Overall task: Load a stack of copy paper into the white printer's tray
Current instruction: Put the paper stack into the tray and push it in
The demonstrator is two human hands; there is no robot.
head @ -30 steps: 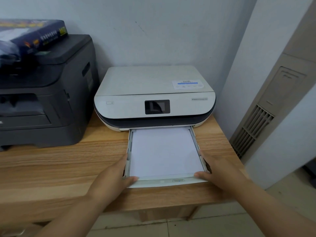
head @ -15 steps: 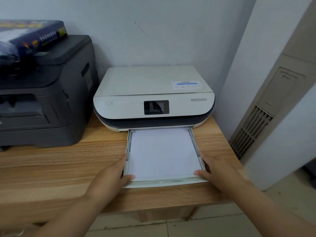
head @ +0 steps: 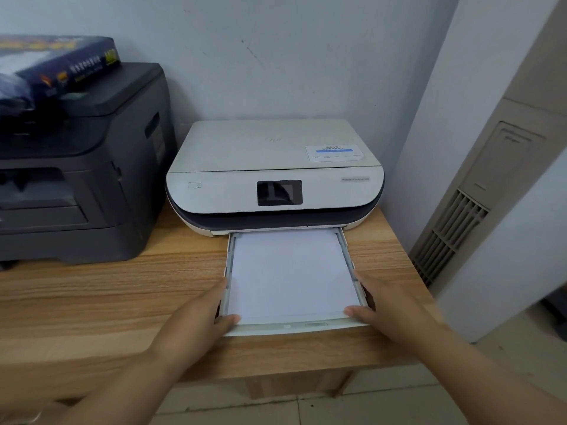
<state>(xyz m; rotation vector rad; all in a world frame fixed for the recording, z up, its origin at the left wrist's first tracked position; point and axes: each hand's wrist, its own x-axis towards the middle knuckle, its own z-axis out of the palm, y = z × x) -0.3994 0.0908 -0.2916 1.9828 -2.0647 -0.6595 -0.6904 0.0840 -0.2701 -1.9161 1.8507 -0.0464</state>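
The white printer (head: 273,176) stands on a wooden table (head: 107,296) against the wall. Its paper tray (head: 294,329) is pulled out toward me, and a stack of white copy paper (head: 291,271) lies flat inside it. My left hand (head: 196,320) grips the tray's front left corner, thumb on top of the rim. My right hand (head: 389,314) grips the front right corner the same way.
A dark grey printer (head: 76,179) fills the table's left side, with a blue wrapped ream of paper (head: 61,65) on top. A white wall rises right of the printer, and a beige standing air conditioner (head: 478,197) is beyond it.
The tray and both hands have shifted only slightly; the tray looks a little farther in toward the printer. The grip on both corners is unchanged.
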